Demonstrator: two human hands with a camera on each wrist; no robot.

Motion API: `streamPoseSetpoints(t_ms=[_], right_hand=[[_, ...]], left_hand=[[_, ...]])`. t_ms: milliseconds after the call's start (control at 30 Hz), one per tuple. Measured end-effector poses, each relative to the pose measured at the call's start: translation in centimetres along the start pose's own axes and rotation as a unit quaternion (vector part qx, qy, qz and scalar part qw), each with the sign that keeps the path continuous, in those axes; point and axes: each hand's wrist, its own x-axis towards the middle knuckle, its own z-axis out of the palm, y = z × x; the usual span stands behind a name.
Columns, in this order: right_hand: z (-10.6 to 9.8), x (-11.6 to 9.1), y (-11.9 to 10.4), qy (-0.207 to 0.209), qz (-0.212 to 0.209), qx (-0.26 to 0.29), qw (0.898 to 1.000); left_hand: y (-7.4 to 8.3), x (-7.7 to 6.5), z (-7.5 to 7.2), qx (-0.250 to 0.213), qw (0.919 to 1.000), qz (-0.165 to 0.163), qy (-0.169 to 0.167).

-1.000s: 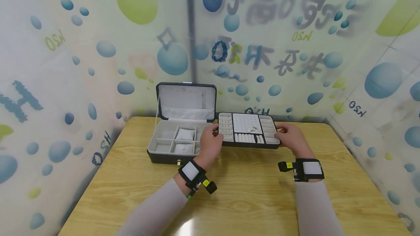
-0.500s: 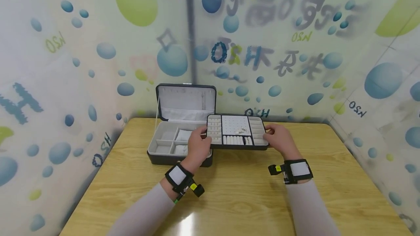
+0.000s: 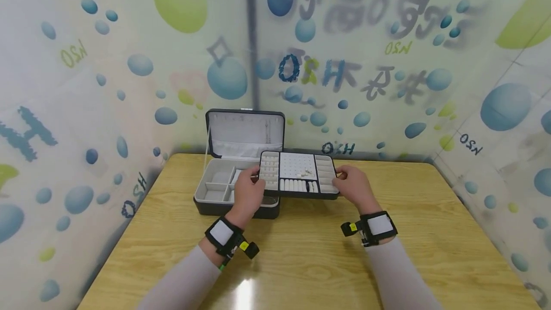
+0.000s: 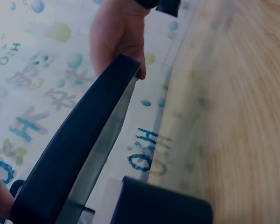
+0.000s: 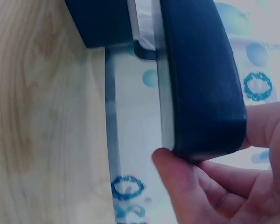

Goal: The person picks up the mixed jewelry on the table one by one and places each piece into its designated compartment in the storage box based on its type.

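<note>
Both hands hold a dark-edged jewelry tray (image 3: 292, 162) in the air, tilted toward the head camera. Its pale inside has small slots, a dotted panel with small pieces of jewelry, and ring rolls. My left hand (image 3: 248, 193) grips the left end; my right hand (image 3: 356, 188) pinches the right end. In the right wrist view, the fingers (image 5: 170, 170) lie at the corner of the tray (image 5: 205, 79). Behind the tray's left part stands an open jewelry box (image 3: 208, 207), its right compartments partly hidden by the tray and left hand.
The box's lid (image 3: 245, 133) stands upright near the patterned wall (image 3: 370, 61). A pale cushion (image 3: 236, 176) shows in one compartment. The wooden table (image 3: 310, 262) reaches to the walls, with bare wood in front of and right of the box.
Both hands have carried the tray left, from beside the box to partly over its right side. The grips look the same, and the box has stayed put.
</note>
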Motion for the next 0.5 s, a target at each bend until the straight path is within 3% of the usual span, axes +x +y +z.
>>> streamPoseSetpoints(t_ms=[267,500], right_hand=[[2.2,-0.8,-1.3,0.017,-0.011,0.054,0.998],[3.7,-0.8,-3.3,0.031,0.001,0.077,0.997]], left_hand=[[-1.1,0.6,-2.5,-0.011,0.9984,-0.054,0.009],[-1.6,1.4,-4.3,-0.015,0.9986,-0.044,0.024]])
